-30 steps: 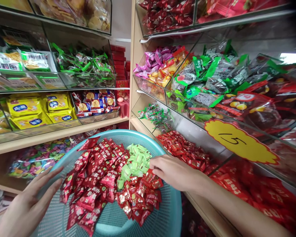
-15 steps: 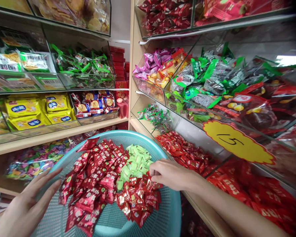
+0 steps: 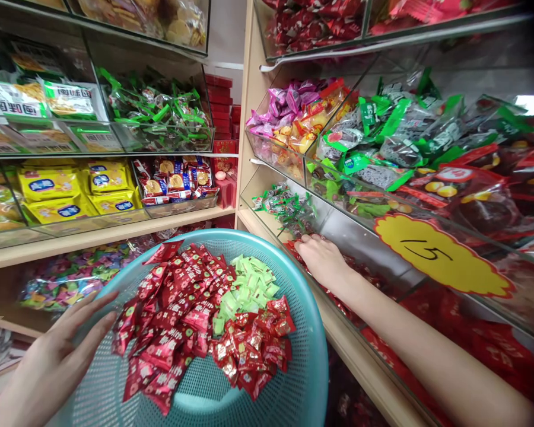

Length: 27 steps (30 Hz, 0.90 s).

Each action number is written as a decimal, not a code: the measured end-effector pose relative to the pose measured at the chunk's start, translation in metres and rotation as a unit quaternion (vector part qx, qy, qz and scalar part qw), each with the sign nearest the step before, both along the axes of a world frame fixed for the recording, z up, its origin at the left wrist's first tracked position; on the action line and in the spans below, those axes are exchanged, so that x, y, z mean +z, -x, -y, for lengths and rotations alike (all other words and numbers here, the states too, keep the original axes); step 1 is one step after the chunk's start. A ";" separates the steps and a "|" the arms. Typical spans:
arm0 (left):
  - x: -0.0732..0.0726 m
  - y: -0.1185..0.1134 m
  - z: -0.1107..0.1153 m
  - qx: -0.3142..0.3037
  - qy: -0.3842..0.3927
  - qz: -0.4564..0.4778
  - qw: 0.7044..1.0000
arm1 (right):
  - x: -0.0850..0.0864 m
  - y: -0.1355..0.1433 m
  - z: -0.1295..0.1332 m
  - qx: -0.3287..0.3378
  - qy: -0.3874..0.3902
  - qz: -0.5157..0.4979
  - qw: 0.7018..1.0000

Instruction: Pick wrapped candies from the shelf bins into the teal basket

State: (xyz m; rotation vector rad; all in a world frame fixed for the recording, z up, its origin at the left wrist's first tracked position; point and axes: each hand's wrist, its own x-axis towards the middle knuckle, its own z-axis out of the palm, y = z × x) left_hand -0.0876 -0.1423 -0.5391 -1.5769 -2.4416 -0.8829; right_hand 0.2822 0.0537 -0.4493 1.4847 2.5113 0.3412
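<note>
A teal plastic basket (image 3: 315, 332) with mesh sides holds large dark-red candy packets (image 3: 167, 320), pale-green wrapped candies (image 3: 249, 284) and small shiny red-and-gold candies (image 3: 253, 350) in separate heaps. Along the basket's left side, my left hand (image 3: 57, 356) has its fingers stretched out and apart, holding nothing. My right hand (image 3: 323, 261) is beyond the basket's right rim, in the low shelf bin of small red candies (image 3: 296, 249). Its fingers are curled down, the tips hidden, so I cannot see what is in them.
Clear-fronted bins line both sides, with yellow packets (image 3: 53, 193), green-wrapped snacks (image 3: 160, 112) and purple-wrapped sweets (image 3: 289, 104). A yellow price tag (image 3: 442, 255) marked 15 hangs above my right forearm. A bag of multicoloured sweets (image 3: 75, 273) lies left, and a wooden shelf edge (image 3: 347, 332) runs close by the basket.
My right hand has moved from over the small red-and-gold candies in the basket, up and right into the shelf bin. My left hand stays at the basket's side. The view has shifted slightly.
</note>
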 end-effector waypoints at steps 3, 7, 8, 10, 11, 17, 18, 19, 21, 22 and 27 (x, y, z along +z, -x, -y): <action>0.002 -0.002 -0.001 -0.017 0.029 0.035 0.999 | 0.000 -0.002 0.001 0.007 -0.017 0.004 1.000; 0.010 -0.009 -0.002 -0.006 0.043 0.076 0.996 | 0.014 -0.004 0.006 0.004 -0.038 0.013 0.999; 0.013 -0.011 -0.002 0.000 0.043 0.082 0.996 | 0.020 -0.005 0.009 0.002 -0.049 0.012 0.999; 0.018 -0.016 -0.002 -0.001 0.047 0.088 0.995 | 0.033 -0.004 0.018 0.006 -0.077 -0.010 0.997; 0.020 -0.018 -0.001 -0.004 0.050 0.091 0.995 | 0.038 -0.002 0.024 0.016 -0.083 -0.035 0.996; 0.033 -0.030 0.001 0.007 0.071 0.109 0.991 | 0.027 0.037 0.061 0.174 0.122 -0.245 0.946; 0.035 -0.031 0.002 0.010 0.070 0.108 0.992 | 0.017 0.046 0.065 0.186 0.162 -0.257 0.934; 0.036 -0.033 0.002 0.011 0.069 0.108 0.992 | 0.007 0.055 0.069 0.194 0.194 -0.262 0.925; 0.038 -0.035 0.002 0.006 0.067 0.108 0.992 | -0.013 0.070 0.074 0.197 0.227 -0.260 0.918; 0.038 -0.036 0.003 0.002 0.065 0.111 0.992 | -0.021 0.076 0.076 0.194 0.234 -0.256 0.917; 0.037 -0.035 0.004 -0.002 0.055 0.122 0.991 | -0.044 0.090 0.083 0.157 0.246 -0.260 0.921</action>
